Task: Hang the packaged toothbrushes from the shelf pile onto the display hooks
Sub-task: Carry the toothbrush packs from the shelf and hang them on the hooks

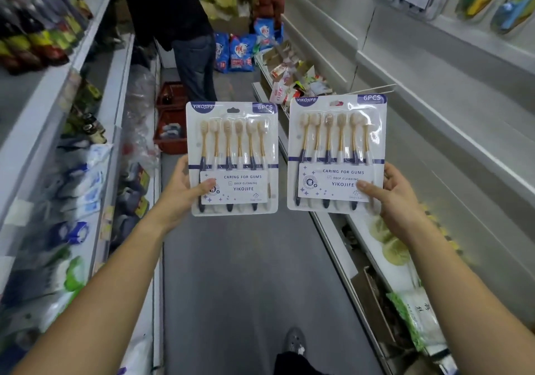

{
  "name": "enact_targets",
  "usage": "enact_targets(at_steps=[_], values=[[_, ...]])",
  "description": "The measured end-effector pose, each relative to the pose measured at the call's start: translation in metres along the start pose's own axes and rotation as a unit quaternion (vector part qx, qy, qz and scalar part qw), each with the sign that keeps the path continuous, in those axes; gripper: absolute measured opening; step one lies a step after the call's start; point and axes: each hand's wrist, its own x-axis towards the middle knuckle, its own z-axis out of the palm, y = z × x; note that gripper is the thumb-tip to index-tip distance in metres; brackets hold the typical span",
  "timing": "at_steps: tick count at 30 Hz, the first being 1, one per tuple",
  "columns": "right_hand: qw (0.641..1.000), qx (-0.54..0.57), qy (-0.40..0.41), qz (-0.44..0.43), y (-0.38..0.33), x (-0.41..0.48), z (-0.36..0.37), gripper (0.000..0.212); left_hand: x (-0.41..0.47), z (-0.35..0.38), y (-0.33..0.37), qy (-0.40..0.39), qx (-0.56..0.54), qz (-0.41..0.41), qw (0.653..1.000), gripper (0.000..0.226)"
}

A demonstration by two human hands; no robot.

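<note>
The grey aisle floor [246,273] runs straight ahead, open down its middle; along its right edge stands a white tiered shelf wall [434,99], along its left edge white shelves of bottles and packets [86,70], and at its far end a person in a dark top and jeans [179,27] bends beside a red plastic crate [170,120]. Above the floor's middle two white-carded blister packs of six gold-handled toothbrushes stand upright, side by side and apart: the left pack [233,157] is gripped at its lower left edge by the left hand [182,189], thumb on the front, and the right pack [337,151] at its lower right edge by the right hand [396,195]. This looks like the carry step; next, turn toward the floor's right edge, where thin pale hook prongs [373,88] jut out, and thread each pack's top slot [233,110] over a prong, minding the protruding shelf lips
</note>
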Motion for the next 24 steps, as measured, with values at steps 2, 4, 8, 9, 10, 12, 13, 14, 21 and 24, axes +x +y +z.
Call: enact_targets(at_steps=[2, 4, 8, 9, 10, 12, 13, 14, 21, 24], values=[[1.000, 0.011, -0.004, -0.003, -0.010, 0.033, -0.001, 0.113, 0.029, 0.007, 0.016, 0.003, 0.002, 0.008, 1.000, 0.060], [1.000, 0.008, -0.013, -0.003, -0.020, 0.065, -0.001, 0.094, 0.057, 0.009, 0.027, 0.010, 0.002, 0.010, 1.000, 0.059], [1.000, 0.014, -0.025, 0.005, -0.030, 0.120, 0.006, 0.076, 0.107, 0.007, 0.039, 0.029, 0.019, 0.003, 0.999, 0.057], [1.000, 0.016, -0.025, 0.006, -0.031, 0.135, 0.008, 0.078, 0.120, 0.005, 0.040, 0.032, 0.020, 0.004, 0.999, 0.057], [1.000, 0.019, -0.023, 0.009, -0.032, 0.149, 0.011, 0.079, 0.134, 0.003, 0.041, 0.032, 0.020, 0.005, 0.999, 0.059], [0.999, 0.026, -0.022, 0.014, -0.033, 0.178, 0.018, 0.077, 0.161, -0.004, 0.040, 0.032, 0.011, 0.005, 0.999, 0.061], [0.999, 0.027, -0.022, 0.018, -0.032, 0.192, 0.023, 0.075, 0.176, -0.009, 0.039, 0.033, 0.005, 0.003, 0.999, 0.062], [0.999, 0.026, -0.022, 0.022, -0.031, 0.208, 0.028, 0.073, 0.191, -0.014, 0.039, 0.037, -0.001, 0.002, 0.999, 0.063], [1.000, 0.008, 0.007, 0.001, -0.035, 0.324, 0.077, 0.084, 0.323, -0.059, 0.047, 0.023, -0.007, 0.026, 0.999, 0.063], [1.000, 0.001, 0.027, 0.005, -0.045, 0.367, 0.092, 0.095, 0.382, -0.070, 0.057, -0.005, -0.011, 0.025, 1.000, 0.064]])
